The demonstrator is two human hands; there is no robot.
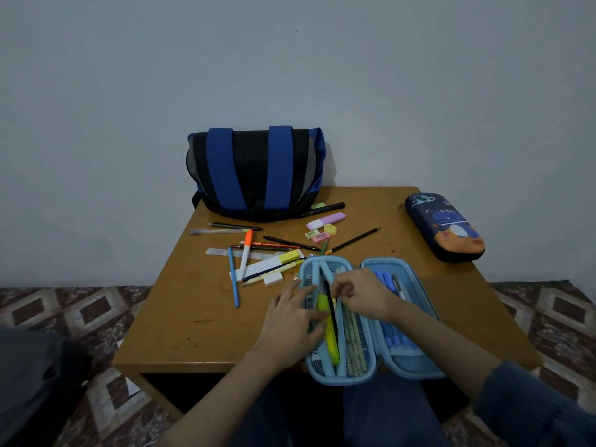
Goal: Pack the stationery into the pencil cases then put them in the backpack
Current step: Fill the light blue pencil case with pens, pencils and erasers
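A light-blue pencil case lies open at the table's near edge. Its left half holds a yellow highlighter, a black pen and rulers under a mesh; its right half holds several blue pens. My left hand rests with spread fingers on the left rim of the case, touching the highlighter. My right hand pinches at the top of the black pen. A second, dark blue case lies closed at the far right. The blue and black backpack stands against the wall.
Loose stationery is scattered on the brown table between the backpack and the open case: an orange-capped pen, a blue pen, a purple highlighter, small erasers, a dark pencil, a black marker.
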